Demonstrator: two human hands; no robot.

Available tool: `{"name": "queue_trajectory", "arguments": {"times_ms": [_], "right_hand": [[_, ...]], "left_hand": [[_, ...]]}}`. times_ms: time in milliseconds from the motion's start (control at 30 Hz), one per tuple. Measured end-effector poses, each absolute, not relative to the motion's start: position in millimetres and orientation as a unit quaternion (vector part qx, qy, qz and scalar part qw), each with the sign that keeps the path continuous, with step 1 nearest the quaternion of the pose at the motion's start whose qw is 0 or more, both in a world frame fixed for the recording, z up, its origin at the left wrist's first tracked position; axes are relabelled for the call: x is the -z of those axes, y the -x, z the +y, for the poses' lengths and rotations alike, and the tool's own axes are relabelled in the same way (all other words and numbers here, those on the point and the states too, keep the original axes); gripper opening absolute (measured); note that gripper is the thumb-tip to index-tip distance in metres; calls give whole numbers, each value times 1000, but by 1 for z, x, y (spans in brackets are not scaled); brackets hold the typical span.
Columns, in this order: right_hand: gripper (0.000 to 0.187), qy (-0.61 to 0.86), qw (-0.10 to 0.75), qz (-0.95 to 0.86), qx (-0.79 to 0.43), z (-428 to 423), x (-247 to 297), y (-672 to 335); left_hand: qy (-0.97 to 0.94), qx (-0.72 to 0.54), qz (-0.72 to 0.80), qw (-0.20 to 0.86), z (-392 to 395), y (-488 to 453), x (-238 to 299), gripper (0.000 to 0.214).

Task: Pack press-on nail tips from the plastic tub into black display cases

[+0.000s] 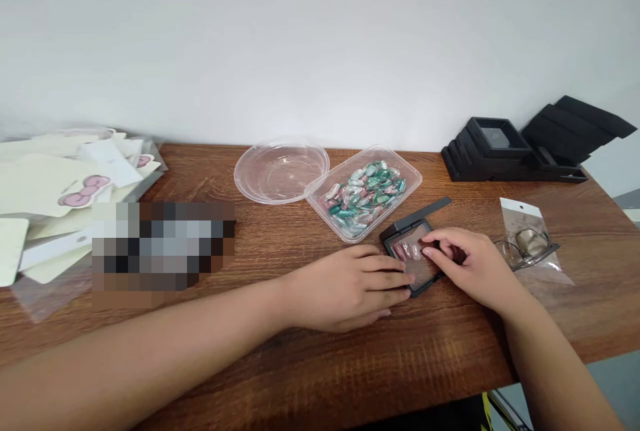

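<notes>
A small black display case (425,282) lies with its lid raised on the table's front part. A few pink and clear press-on nails (406,250) sit in a row on its film. My left hand (345,288) rests flat across the case's left side, fingers stretched out. From the right, my right hand (467,264) reaches over the case, thumb and index finger pinched at the end nail of the row. Behind the case, a clear rectangular tub (320,208) holds many green, pink and clear press-on nails (367,191).
A round clear plastic container (245,178) touches the tub. Black cases (480,161) are stacked at the back right. Eyeglasses (533,251) lie on a clear bag (520,211) at right. Cards in plastic sleeves (45,184) pile up at left, beside a blurred-out object (175,244).
</notes>
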State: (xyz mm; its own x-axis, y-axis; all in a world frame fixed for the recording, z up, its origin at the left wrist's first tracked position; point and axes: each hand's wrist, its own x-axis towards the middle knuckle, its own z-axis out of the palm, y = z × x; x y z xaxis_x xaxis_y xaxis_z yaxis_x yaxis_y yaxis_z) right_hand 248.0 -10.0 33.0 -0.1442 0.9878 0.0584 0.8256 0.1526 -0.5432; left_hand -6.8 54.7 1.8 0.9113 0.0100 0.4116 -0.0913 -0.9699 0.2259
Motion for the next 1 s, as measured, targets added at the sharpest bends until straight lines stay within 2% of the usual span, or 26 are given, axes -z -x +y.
{"name": "queue_trajectory", "arguments": {"times_ms": [200,533,667,1000], "right_hand": [[29,569,190,-780,-178,-11,-32,-248],[16,551,221,-794,-135,-13,-40,-241],[20,560,196,-801,-77,-9,-38,-238],[19,589,162,-784,-109,-9,-35,-237]], "left_hand": [[-968,-215,-20,125,55,7,-2,31],[-969,-214,-21,121,55,6,-4,32],[-968,-217,-19,123,55,6,-3,33],[-973,-190,-15,128,55,6,-4,33]]}}
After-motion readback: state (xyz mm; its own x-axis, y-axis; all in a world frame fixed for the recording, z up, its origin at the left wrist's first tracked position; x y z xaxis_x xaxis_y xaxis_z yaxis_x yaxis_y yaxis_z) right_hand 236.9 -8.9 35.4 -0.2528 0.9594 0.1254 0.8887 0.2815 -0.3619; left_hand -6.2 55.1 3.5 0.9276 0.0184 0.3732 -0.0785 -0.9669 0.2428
